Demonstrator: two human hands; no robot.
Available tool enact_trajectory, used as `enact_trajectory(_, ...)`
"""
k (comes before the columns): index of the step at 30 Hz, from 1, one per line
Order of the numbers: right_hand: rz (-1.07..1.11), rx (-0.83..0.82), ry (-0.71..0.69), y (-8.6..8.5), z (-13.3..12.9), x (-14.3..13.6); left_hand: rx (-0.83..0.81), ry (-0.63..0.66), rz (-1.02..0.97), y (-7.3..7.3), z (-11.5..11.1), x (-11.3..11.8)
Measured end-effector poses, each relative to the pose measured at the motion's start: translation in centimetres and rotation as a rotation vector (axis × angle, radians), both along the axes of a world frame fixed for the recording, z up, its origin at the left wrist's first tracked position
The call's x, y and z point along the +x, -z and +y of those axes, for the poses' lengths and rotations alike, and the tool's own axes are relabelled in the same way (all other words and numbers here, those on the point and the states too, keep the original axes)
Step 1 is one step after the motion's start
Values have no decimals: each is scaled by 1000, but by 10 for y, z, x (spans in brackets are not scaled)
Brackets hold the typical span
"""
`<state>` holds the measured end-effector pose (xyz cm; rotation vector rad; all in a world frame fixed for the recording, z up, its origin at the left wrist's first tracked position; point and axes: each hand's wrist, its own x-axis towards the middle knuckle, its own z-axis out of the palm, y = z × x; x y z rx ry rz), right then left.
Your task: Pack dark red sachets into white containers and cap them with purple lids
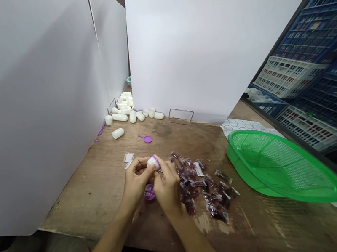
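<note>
Between my two hands is a small white plastic cup with a purple rim (154,163). My left hand (136,180) grips it from the left, fingers curled round its side. On the right, the fingers of my right hand (168,185) close on its purple edge. Just below the hands, a round purple printed piece (149,192) lies on the table, partly covered by my right hand. Many small clear sachets of dark red stuff (189,184) are heaped right of my right hand. Small white packets (129,157) lie beyond my left hand.
White plastic cups (120,117) lie in a loose pile at the back left, near a purple flat piece with a stem (147,139). A green mesh basket (274,187) stands at right. White panels (193,53) border the wooden table; stacked crates (291,77) stand behind.
</note>
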<state>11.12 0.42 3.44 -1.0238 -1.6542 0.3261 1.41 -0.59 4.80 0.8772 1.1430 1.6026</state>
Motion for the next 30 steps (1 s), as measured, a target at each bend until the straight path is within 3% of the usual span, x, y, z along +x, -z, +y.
enact_trajectory(3, 101, -64, 11, -1, -3, -8, -51, -63, -208, 2, 0, 6)
enact_trajectory(7, 110, -52, 49, 0, 1, -12, -71, -131, -252, 6, 3, 11)
enact_trajectory(12, 21, -48, 73, -1, 8, -6, -36, -66, -102, 6, 10, 6)
enact_trajectory(17, 151, -194, -49, -4, 9, -4, -119, 17, -189, 15, 15, -1)
enact_trajectory(19, 115, -229, -76, -2, 18, -3, -146, 7, 47, 24, 18, -10)
enact_trajectory(23, -200, -335, -135, 14, 64, -3, -160, -133, 612, 39, 38, -50)
enact_trajectory(27, -340, -371, -263, 35, 101, -6, -175, -275, 804, 40, 83, -103)
enact_trajectory(30, -403, -329, -386, 40, 99, -4, -171, -308, 875, 36, 124, -137)
